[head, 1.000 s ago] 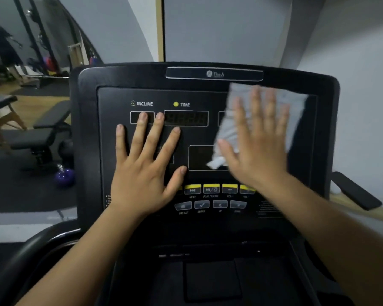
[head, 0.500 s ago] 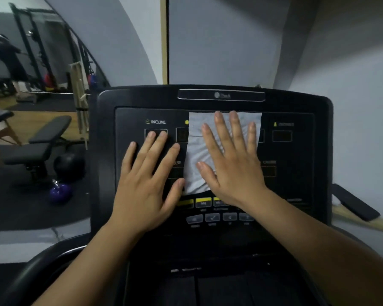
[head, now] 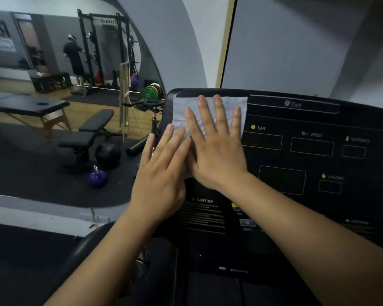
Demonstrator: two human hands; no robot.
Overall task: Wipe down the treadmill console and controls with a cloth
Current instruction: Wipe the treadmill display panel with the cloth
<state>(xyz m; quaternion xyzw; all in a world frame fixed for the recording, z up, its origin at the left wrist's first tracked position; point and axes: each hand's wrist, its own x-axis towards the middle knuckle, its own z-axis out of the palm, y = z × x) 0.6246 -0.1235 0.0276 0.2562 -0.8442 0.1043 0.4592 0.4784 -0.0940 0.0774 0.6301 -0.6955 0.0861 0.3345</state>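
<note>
Cloth lies flat on black console; weight bench beyond.

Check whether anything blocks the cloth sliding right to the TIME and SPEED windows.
Nothing visible does. The right hand presses the cloth on the upper left corner of the console; the panel onward to the TIME window and SPEED window is bare. The left hand lies opposite, lower left.

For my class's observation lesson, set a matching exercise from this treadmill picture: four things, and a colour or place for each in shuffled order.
1 cloth
2 kettlebell
3 weight plate
4 left hand

A purple, on the floor
B green
C pale grey, under the right hand
D fingers straight, at the console's left edge

Pairs: 1-C, 2-A, 3-B, 4-D
</note>
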